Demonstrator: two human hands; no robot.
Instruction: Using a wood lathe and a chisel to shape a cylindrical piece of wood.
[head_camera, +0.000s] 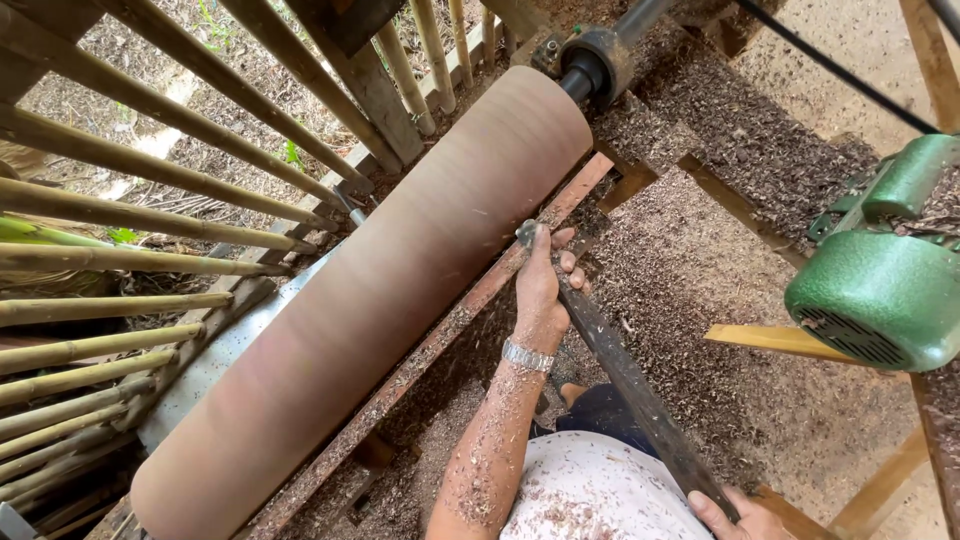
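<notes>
The left hand is gripping the front of a long dark chisel, fingers curled around it on the wooden rail. The spinning log is lying just left of it, slanting away; the right hand is clasping the handle end near the body

The log's lower end and the right hand are cut off at the bottom edge; the spinning log's surface is blurred.

long dark turning chisel | slanted, tip resting on rail beside smooth brown wooden cylinder on lathe
</notes>
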